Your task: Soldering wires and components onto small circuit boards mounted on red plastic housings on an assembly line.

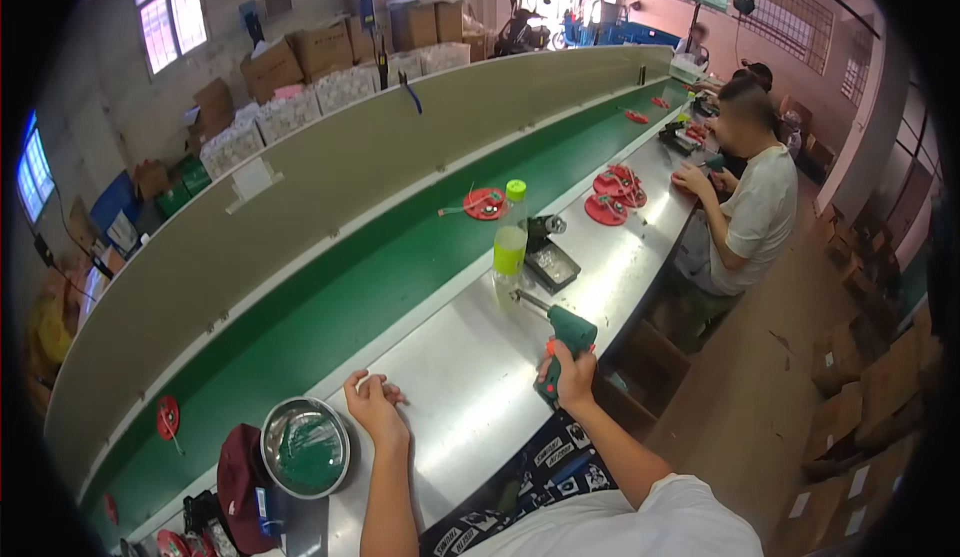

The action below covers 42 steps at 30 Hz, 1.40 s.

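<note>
In my right hand (574, 373) is a green cordless screwdriver (573, 329), its handle in my closed fingers and its long bit pointing up and left toward the bottle's foot. My left hand (375, 404) rests by the metal worktop's (455, 392) inner edge, fingers loosely bent and apart, with nothing visible in it. Just left of that hand stands a round steel bowl (342, 467) with green contents too fine to make out. Beyond the screwdriver are a clear bottle (509, 242) with a lime-green cap and a black tray (556, 269) of small parts.
A green conveyor belt (330, 302) runs along the worktop, carrying red round parts (484, 204) with wires. More red discs (612, 200) lie ahead on the worktop. A maroon cap (240, 487) sits left of the bowl. Co-workers, one in a white shirt (765, 197), sit farther along the right side.
</note>
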Each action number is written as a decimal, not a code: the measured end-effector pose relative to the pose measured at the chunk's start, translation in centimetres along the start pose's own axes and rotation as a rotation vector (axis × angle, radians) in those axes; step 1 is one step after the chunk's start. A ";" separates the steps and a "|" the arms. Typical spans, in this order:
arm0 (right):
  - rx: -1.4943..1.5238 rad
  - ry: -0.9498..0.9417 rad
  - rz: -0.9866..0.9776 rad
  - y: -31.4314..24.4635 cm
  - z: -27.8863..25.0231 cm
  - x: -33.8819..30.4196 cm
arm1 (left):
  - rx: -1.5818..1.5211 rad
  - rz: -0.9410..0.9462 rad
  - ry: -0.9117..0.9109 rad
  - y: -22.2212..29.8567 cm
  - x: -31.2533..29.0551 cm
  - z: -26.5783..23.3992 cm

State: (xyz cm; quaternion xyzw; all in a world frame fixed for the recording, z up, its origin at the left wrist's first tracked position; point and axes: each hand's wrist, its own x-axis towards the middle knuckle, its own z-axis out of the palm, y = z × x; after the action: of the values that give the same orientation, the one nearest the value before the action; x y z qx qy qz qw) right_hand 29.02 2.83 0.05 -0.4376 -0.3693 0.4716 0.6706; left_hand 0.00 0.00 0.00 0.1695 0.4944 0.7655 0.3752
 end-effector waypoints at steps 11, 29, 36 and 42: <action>0.078 0.053 0.072 -0.5 -0.2 -0.8 | 0.045 -0.047 -0.033 0.7 -0.8 0.1; 0.000 0.062 0.025 0.3 0.4 -0.4 | 0.193 0.010 -0.110 0.9 -0.5 0.3; 0.027 0.086 0.043 -0.7 0.8 -1.1 | 0.219 0.001 -0.115 0.5 -1.0 0.1; -0.035 0.077 0.031 1.0 -0.1 -0.8 | 0.177 -0.030 -0.105 -0.6 -0.8 -0.8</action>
State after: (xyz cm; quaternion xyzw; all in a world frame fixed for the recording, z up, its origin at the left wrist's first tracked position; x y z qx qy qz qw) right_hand 28.59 2.22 -0.95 -0.4726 -0.3448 0.4581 0.6693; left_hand 0.21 -0.96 -0.80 0.2344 0.5424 0.7031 0.3956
